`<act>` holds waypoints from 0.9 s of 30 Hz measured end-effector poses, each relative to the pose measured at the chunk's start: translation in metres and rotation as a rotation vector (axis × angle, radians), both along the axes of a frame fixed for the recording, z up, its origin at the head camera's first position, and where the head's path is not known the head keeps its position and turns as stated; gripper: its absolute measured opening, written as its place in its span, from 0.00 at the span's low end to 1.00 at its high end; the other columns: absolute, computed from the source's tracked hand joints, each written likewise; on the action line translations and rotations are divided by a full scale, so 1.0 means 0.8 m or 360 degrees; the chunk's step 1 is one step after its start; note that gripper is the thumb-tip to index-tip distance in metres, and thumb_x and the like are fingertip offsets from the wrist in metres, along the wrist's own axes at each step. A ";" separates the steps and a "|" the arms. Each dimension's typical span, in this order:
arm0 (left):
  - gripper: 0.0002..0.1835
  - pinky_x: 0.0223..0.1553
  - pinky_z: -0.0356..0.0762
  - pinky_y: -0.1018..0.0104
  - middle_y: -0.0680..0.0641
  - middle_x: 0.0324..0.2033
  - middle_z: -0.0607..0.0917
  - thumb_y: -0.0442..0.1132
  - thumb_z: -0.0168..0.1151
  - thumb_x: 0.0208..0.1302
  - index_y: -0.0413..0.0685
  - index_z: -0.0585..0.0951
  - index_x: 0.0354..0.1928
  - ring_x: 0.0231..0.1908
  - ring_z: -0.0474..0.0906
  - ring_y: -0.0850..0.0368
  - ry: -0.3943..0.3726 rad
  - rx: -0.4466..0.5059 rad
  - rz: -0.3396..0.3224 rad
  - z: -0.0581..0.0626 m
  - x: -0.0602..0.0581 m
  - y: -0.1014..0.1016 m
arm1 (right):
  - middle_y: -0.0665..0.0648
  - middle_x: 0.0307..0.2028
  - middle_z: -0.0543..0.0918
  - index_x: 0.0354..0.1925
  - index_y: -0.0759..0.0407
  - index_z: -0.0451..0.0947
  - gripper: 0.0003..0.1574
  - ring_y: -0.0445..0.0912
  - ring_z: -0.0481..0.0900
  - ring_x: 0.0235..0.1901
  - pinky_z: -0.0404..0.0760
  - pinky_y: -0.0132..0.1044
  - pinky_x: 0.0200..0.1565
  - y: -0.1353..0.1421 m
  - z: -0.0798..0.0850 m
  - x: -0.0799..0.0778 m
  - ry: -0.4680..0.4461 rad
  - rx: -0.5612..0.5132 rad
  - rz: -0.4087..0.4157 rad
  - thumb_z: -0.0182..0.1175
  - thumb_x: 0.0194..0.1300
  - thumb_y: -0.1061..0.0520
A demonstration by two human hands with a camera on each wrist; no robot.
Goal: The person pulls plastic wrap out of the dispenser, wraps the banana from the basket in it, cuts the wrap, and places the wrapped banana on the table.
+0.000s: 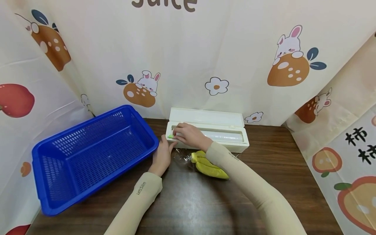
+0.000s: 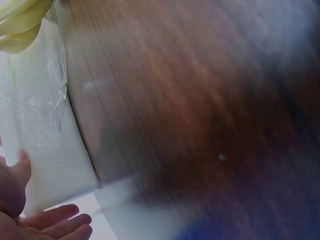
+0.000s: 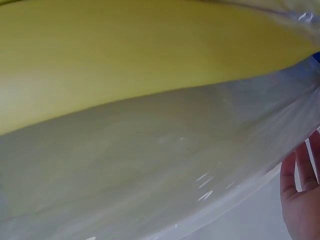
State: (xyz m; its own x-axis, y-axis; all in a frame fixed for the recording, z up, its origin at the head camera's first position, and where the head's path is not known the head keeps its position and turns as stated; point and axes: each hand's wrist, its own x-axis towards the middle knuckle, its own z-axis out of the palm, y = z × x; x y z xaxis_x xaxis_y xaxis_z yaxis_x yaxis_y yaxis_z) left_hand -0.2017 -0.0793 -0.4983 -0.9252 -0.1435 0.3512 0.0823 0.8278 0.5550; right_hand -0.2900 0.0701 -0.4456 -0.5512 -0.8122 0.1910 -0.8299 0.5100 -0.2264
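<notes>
The white cling film dispenser (image 1: pixel 232 147) has its lid (image 1: pixel 205 117) raised, and a clear film roll (image 1: pixel 226 135) lies inside. My left hand (image 1: pixel 161 156) holds the dispenser's left front corner, thumb (image 2: pixel 21 167) at the front face and fingers (image 2: pixel 60 222) around the end. Over the dispenser's left end, my right hand (image 1: pixel 191 135) pinches the small green slide cutter (image 1: pixel 171 136); its fingers partly hide it. A bunch of yellow bananas (image 1: pixel 208 165) lies in front of the dispenser, with clear film (image 2: pixel 50 85) running from it over the front face.
A blue perforated basket (image 1: pixel 97 176) stands to the left, its right end close to my left hand. Printed curtain (image 1: pixel 188 58) hangs behind and at both sides of the dark wooden table (image 1: pixel 191 209).
</notes>
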 end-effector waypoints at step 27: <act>0.39 0.47 0.85 0.46 0.31 0.54 0.86 0.44 0.62 0.77 0.36 0.59 0.81 0.52 0.86 0.37 -0.0126 0.0066 -0.0072 0.002 0.001 0.001 | 0.56 0.45 0.87 0.46 0.59 0.87 0.09 0.51 0.85 0.46 0.84 0.44 0.53 0.014 -0.003 0.006 0.0025 -0.0067 0.0016 0.63 0.78 0.56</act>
State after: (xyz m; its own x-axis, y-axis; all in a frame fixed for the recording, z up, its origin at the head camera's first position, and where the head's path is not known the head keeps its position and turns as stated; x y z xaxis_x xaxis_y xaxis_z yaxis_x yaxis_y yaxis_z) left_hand -0.2005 -0.0788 -0.4967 -0.9557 -0.1139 0.2713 0.0734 0.8006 0.5947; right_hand -0.2854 0.0812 -0.4483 -0.5397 -0.8087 0.2339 -0.8386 0.4918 -0.2344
